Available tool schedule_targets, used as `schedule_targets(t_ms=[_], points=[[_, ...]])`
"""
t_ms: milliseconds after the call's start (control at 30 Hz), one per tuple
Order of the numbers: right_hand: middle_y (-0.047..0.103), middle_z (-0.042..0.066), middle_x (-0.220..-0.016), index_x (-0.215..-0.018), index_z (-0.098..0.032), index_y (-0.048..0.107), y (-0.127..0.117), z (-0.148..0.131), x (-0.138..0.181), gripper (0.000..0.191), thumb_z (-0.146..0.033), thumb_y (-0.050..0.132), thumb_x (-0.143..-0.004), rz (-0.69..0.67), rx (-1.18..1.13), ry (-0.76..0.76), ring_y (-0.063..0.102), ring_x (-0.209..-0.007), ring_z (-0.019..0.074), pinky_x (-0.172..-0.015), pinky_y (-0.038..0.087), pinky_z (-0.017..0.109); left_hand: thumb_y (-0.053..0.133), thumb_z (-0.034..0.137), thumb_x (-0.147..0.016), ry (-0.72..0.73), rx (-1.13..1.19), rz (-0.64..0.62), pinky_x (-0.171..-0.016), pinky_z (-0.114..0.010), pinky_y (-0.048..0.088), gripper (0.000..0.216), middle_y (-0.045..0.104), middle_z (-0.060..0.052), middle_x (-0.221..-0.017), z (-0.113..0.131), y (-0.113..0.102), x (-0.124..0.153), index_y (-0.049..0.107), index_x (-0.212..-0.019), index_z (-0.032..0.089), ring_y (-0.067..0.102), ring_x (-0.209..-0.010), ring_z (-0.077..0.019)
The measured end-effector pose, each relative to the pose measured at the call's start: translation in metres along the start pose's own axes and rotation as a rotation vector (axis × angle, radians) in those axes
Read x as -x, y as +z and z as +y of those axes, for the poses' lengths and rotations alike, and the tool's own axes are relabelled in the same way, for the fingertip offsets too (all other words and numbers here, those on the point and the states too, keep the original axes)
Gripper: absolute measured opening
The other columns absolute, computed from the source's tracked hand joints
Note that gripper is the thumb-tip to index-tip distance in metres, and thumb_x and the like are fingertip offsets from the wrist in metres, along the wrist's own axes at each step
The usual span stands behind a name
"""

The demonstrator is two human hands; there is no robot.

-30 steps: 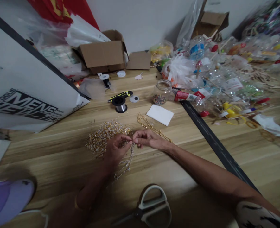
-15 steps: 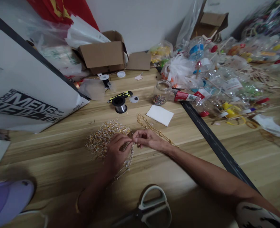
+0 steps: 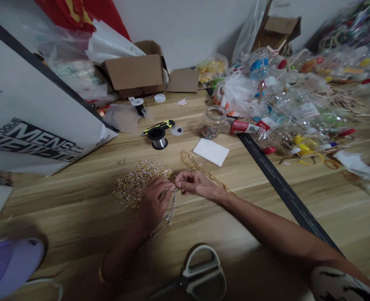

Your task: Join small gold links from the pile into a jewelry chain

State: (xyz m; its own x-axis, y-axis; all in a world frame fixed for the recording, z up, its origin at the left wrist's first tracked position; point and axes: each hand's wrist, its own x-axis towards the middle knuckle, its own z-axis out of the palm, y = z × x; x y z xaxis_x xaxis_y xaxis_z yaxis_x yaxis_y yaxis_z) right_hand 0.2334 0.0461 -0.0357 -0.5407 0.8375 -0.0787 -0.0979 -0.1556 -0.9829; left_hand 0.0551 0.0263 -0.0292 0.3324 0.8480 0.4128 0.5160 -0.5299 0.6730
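Two hands meet over the wooden tabletop [image 3: 78, 217]. The left hand [image 3: 152, 202] and the right hand [image 3: 194, 184] both pinch a thin gold bead chain [image 3: 168, 215] with fingers [image 3: 180, 182] closed tight. The chain hangs down under the left fingers. A heap of gold beads [image 3: 134, 182] lies just behind the left fingers. Scissors [image 3: 200, 274] lie nearer the person.

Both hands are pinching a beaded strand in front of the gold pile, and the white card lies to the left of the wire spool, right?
Not quite. The head view shows the left hand and right hand pinching the beaded strand by the gold pile, but the white card lies to the right of the wire spool, not the left.
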Motion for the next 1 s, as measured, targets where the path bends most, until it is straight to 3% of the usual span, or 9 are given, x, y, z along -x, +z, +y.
schedule_targets(t_ms=[133, 267, 433, 1000], points=[[0.05, -0.003, -0.065, -0.076, -0.013, 0.057, 0.0003, -0.0003, -0.0002, 0.031, -0.043, 0.064, -0.076, 0.019, 0.009, 0.002, 0.047, -0.056, 0.0062, -0.051, 0.044, 0.017, 0.056, 0.019, -0.08, -0.102, 0.075, 0.011, -0.078, -0.031, 0.044, 0.011, 0.066, -0.004, -0.079, -0.0017, 0.0001, 0.0009, 0.064, -0.073, 0.019, 0.058, -0.079, -0.0176], [0.053, -0.002, -0.065, -0.078, -0.012, 0.059, 0.0005, -0.0004, -0.0005, 0.032, -0.043, 0.065, -0.075, 0.044, 0.007, 0.006, 0.049, -0.056, 0.0068, -0.052, 0.045, 0.018, 0.057, 0.025, -0.08, -0.321, 0.244, 0.021, -0.077, -0.03, 0.047, 0.013, 0.07, -0.005, -0.083, -0.0028, -0.0011, -0.0007, 0.066, -0.075, 0.018, 0.063, -0.08, -0.0178], [0.056, 0.0, -0.067, -0.078, -0.012, 0.06, 0.0004, -0.0007, -0.0007, 0.033, -0.044, 0.065, -0.074, 0.064, -0.001, -0.01, 0.051, -0.057, 0.0076, -0.051, 0.046, 0.018, 0.061, 0.029, -0.075, -0.522, 0.434, -0.008, -0.062, -0.027, 0.049, 0.014, 0.068, -0.002, -0.064, 0.0021, -0.0052, -0.0064, 0.067, -0.072, 0.016, 0.062, -0.062, -0.0155], [0.049, -0.003, -0.061, -0.076, -0.012, 0.059, 0.0004, 0.0016, -0.0007, 0.029, -0.041, 0.063, -0.077, 0.037, 0.071, -0.027, 0.047, -0.054, 0.0066, -0.051, 0.047, 0.019, 0.061, 0.029, -0.075, -0.536, 0.573, 0.073, -0.067, -0.028, 0.048, 0.014, 0.07, -0.005, -0.084, 0.0012, -0.0068, -0.0068, 0.064, -0.07, 0.016, 0.062, -0.072, -0.0157]])
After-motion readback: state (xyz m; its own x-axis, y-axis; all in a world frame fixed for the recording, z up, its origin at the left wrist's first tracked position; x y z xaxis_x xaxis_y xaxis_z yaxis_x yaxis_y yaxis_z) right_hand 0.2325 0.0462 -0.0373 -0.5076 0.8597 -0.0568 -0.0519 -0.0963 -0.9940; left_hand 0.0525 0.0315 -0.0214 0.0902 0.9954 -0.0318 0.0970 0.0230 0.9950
